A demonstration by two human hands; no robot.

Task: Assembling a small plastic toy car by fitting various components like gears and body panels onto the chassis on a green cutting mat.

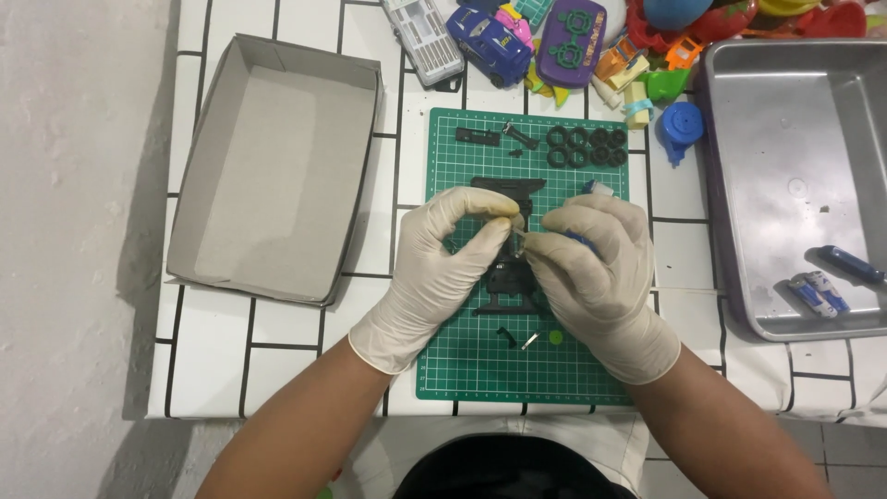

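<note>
A green cutting mat [471, 370] with a pale grid lies mid-frame on a white tablecloth [277, 346] crossed by black lines. Cream gloves [434, 268]; black tyres [584, 146]; grey box [277, 166] at upper left; silver tray [795, 139] at right.

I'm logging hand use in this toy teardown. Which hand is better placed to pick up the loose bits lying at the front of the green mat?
Probably the left hand: it only pinches the small part, while the right hand grips the blue-handled tool. The loose bits lie between both wrists.

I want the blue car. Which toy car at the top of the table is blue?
The blue toy car beside the purple glasses-shaped toy. The other vehicle, a toy bus to its left, is grey-white.
</note>
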